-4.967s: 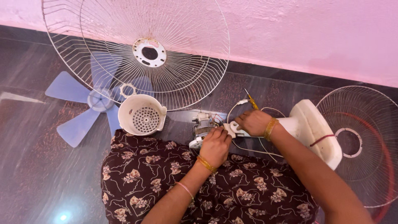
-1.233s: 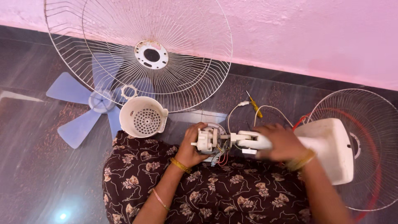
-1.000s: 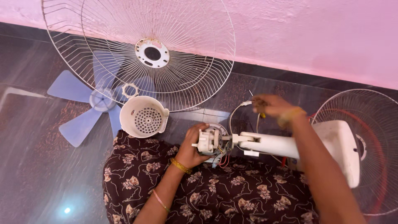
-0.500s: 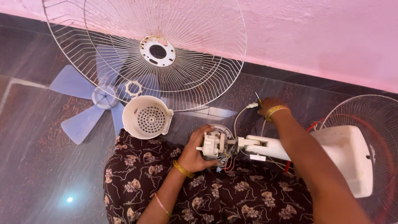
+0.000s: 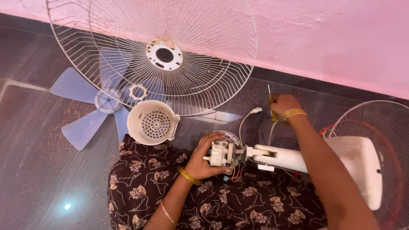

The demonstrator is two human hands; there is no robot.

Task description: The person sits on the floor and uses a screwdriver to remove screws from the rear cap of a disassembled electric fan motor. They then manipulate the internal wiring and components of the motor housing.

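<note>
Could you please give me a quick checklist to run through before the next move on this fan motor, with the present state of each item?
1. Left hand has the fan motor gripped on the lap: ok.
2. Right hand has closed on the screwdriver on the floor: ok, though how firmly cannot be told.
3. White stand lies flat and joined to the motor: ok.
4. Motor wires free of the left fingers: cannot tell, they hang below the hand.
5. Rear motor cover and blue blade set aside, out of the hands' way: ok.
</note>
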